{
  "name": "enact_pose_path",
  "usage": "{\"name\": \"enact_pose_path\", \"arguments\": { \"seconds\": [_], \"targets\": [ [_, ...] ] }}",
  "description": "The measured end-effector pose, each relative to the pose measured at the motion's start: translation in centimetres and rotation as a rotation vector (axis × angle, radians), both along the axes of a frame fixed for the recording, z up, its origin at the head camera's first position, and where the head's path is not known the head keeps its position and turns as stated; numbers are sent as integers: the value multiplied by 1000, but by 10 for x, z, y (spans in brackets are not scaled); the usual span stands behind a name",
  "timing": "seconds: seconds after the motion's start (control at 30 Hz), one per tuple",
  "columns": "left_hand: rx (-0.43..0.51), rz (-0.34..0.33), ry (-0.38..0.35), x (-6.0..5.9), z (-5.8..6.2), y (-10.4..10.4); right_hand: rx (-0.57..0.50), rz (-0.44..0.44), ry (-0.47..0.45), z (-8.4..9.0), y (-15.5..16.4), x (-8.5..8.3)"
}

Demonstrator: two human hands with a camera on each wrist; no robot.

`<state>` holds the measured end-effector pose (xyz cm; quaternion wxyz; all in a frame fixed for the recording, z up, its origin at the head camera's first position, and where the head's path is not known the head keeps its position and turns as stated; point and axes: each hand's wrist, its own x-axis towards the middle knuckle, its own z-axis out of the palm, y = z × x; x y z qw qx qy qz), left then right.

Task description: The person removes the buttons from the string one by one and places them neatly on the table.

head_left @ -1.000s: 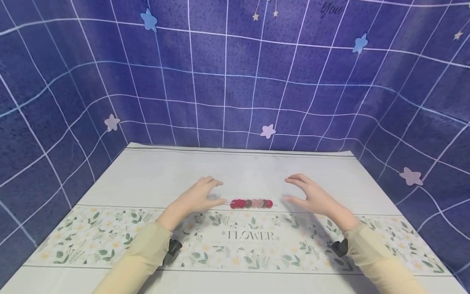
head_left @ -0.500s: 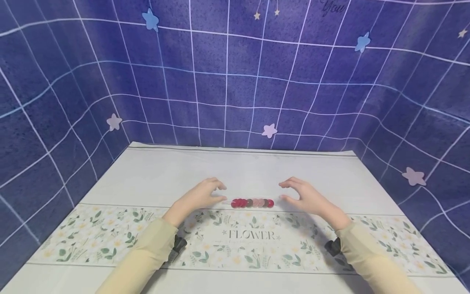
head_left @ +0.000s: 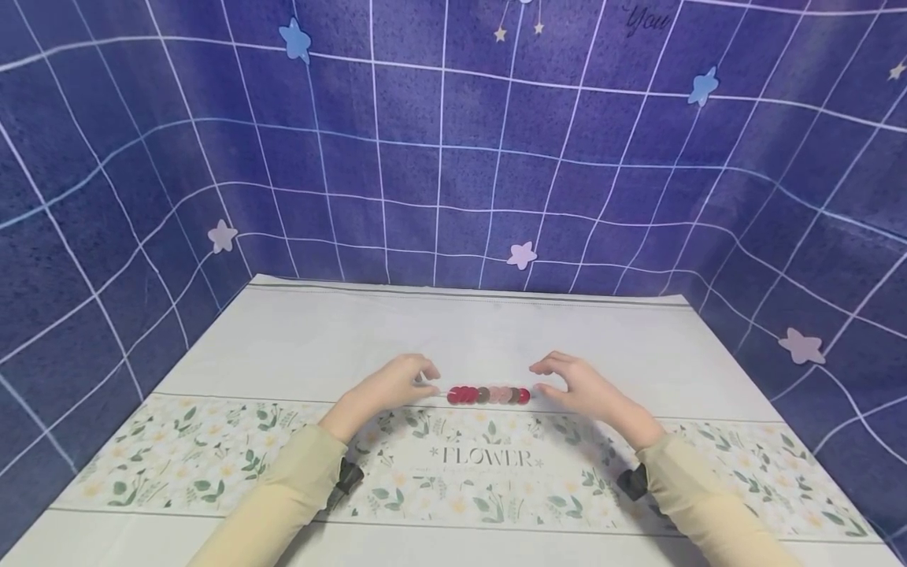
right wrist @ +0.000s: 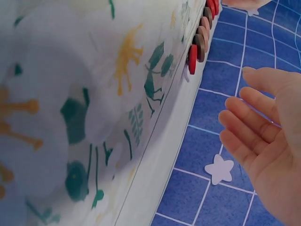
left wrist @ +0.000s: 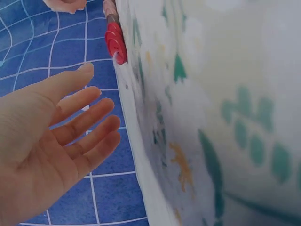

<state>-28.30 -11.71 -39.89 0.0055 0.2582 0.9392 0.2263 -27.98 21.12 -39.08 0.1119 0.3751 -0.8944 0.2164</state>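
Observation:
A row of overlapping round buttons [head_left: 499, 394], red, dark brown and pink, lies on the tablecloth; a thin pale string shows at its left end. My left hand [head_left: 393, 383] hovers at that end, fingers relaxed and nothing held. In the left wrist view its fingertips are apart from the red button [left wrist: 116, 44] at the row's end. By the opposite end is my right hand [head_left: 584, 387], with loosely bent fingers and thumb spread. From the right wrist, the end red button [right wrist: 192, 60] stands on edge, clear of the fingertips.
The white tablecloth [head_left: 340, 331] has a printed floral band [head_left: 212, 441] reading "FLOWER" in front of the buttons. A blue gridded curtain [head_left: 453, 173] with star prints closes off the back and both sides. Dark wrist cameras [head_left: 347, 475] sit below the sleeves.
Both hands have moved inward and slightly down toward the ends of the button row, narrowing the gap between them. The buttons have stayed in place.

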Motion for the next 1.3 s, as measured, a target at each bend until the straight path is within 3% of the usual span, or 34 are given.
{"name": "enact_pose_path", "arguments": {
  "seconds": [0.3,0.77,1.3],
  "targets": [
    [-3,-37,11,-2,-3,-1,-10,3,15,-8,-5,-5],
    [-33,16,-78,1,-8,-1,12,-56,-8,-12,-11,-8],
    [-55,17,-101,-1,-14,3,78,56,-45,-19,-13,-9]
  ]
}}
